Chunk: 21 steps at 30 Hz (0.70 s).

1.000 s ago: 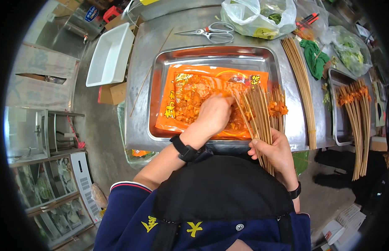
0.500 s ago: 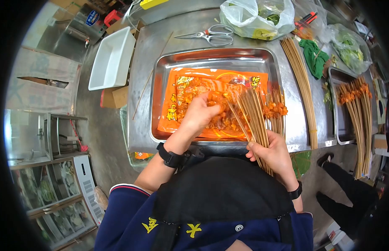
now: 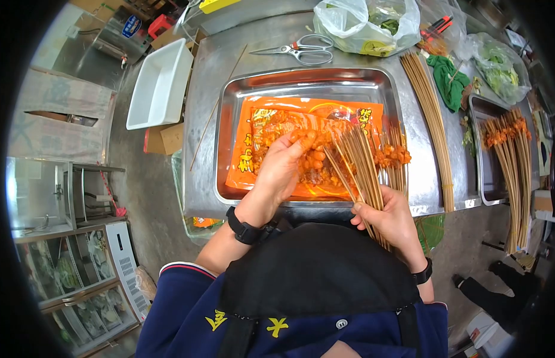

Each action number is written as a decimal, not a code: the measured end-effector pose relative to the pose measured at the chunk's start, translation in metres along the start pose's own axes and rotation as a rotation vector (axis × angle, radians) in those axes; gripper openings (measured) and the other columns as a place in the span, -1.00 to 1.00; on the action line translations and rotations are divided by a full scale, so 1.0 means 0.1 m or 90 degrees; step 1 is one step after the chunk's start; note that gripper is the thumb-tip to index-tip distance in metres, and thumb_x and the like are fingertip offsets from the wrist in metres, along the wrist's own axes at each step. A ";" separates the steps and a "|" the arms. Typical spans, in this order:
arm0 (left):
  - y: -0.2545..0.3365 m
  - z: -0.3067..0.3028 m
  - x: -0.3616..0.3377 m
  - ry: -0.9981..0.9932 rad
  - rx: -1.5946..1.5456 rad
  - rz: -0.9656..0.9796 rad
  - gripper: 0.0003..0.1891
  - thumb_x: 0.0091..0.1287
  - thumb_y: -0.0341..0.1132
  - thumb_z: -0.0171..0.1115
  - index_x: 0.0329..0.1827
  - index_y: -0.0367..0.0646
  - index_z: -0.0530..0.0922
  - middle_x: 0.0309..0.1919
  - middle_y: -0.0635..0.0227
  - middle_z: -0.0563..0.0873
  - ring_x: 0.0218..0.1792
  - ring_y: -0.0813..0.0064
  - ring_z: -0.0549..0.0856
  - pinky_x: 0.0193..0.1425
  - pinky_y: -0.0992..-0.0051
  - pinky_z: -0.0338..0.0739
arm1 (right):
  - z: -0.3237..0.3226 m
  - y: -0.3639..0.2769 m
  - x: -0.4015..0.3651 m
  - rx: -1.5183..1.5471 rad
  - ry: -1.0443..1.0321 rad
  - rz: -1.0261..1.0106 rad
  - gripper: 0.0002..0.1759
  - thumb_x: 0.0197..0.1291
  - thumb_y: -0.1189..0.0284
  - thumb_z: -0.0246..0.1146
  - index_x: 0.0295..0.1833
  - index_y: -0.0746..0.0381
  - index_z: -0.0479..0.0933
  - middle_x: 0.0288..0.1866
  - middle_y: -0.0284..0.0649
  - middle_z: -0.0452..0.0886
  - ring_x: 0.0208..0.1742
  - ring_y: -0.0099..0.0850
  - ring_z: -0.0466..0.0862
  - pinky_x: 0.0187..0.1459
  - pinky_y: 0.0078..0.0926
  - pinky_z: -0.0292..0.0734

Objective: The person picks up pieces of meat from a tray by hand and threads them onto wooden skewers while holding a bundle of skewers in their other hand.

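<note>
Yellow characters, too blurred to read, mark the orange package (image 3: 241, 179) inside the steel tray (image 3: 313, 72). Above it, the left hand (image 3: 281, 167) pinches a sauced piece (image 3: 306, 141) between thumb and fingers. The right hand (image 3: 387, 218) is closed around bamboo skewers (image 3: 362, 161); just beyond it lie loaded skewers (image 3: 394, 156).

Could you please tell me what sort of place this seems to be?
Probably a commercial kitchen: a metal table bears a tray of orange-coated food and a bundle of thin sticks, and a glass-doored cabinet seems to hold vegetables.
</note>
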<state>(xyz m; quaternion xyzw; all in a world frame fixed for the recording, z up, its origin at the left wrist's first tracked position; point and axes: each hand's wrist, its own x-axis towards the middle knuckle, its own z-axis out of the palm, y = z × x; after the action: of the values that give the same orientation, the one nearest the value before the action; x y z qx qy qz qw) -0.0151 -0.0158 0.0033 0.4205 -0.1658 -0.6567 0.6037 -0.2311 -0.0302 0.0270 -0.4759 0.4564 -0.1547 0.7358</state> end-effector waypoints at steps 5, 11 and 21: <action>0.01 0.07 -0.02 0.033 0.036 0.013 -0.83 0.27 -0.34 0.11 -0.16 -0.21 0.51 -0.34 0.40 0.63 -0.40 0.63 0.59 -0.35 0.59 0.49 | 0.00 0.00 0.00 0.010 -0.002 0.001 -0.87 0.10 0.58 0.17 -0.25 0.41 0.43 -0.44 -0.19 0.55 -0.51 -0.53 0.59 -0.50 -0.65 0.53; -0.01 0.03 0.00 0.043 -0.007 -0.020 -0.82 0.26 -0.34 0.12 -0.15 -0.22 0.51 -0.34 0.41 0.62 -0.41 0.63 0.58 -0.32 0.62 0.49 | -0.01 -0.02 -0.01 0.020 -0.017 0.017 -0.86 0.06 0.59 0.19 -0.24 0.38 0.43 -0.46 -0.27 0.53 -0.51 -0.56 0.58 -0.49 -0.68 0.50; -0.02 0.05 0.01 0.059 -0.031 0.002 -0.83 0.27 -0.36 0.10 -0.14 -0.21 0.51 -0.29 0.40 0.62 -0.37 0.63 0.58 -0.28 0.61 0.52 | -0.02 0.01 0.00 0.009 -0.014 -0.003 -0.89 0.10 0.58 0.16 -0.25 0.40 0.43 -0.45 -0.21 0.56 -0.51 -0.54 0.59 -0.50 -0.65 0.53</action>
<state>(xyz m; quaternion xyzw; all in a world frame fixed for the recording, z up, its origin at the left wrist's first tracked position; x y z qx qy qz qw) -0.0199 -0.0178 0.0040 0.4355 -0.1227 -0.6394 0.6217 -0.2327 -0.0309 0.0254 -0.4734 0.4459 -0.1542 0.7439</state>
